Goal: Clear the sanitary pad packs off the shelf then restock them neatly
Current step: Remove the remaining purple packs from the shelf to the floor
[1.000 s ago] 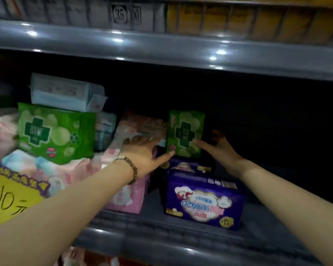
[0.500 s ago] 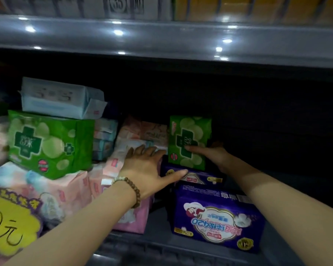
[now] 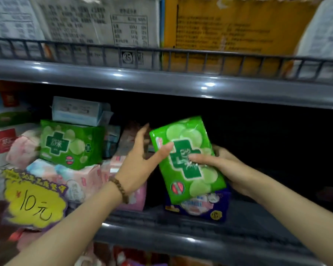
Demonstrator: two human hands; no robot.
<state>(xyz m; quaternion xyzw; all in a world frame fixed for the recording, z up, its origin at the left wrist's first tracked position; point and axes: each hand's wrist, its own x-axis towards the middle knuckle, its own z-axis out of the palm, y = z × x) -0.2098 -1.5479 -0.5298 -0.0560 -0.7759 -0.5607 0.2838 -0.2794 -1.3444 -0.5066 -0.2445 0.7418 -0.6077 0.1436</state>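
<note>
A small green pad pack (image 3: 186,160) with a dark green cross is lifted in front of the grey shelf (image 3: 181,240), tilted. My right hand (image 3: 223,166) grips it, thumb across the front and fingers behind. My left hand (image 3: 140,162) is spread, its thumb tip touching the pack's left edge. Below it a purple pack (image 3: 217,208) stands on the shelf. To the left sit a bigger green pack (image 3: 69,144), a pale blue pack (image 3: 79,110) on top of it, and pink packs (image 3: 81,179) beneath.
A yellow price tag (image 3: 33,204) reading 10 hangs at the shelf's front left. The upper shelf (image 3: 161,81) with a wire rail holds white and yellow boxes. The shelf's right part is dark. More goods show on the tier below.
The small green pack has come off the purple packs and out toward me in my right hand. My left hand left the pink packs and rose to the pack's edge. The view tilted up.
</note>
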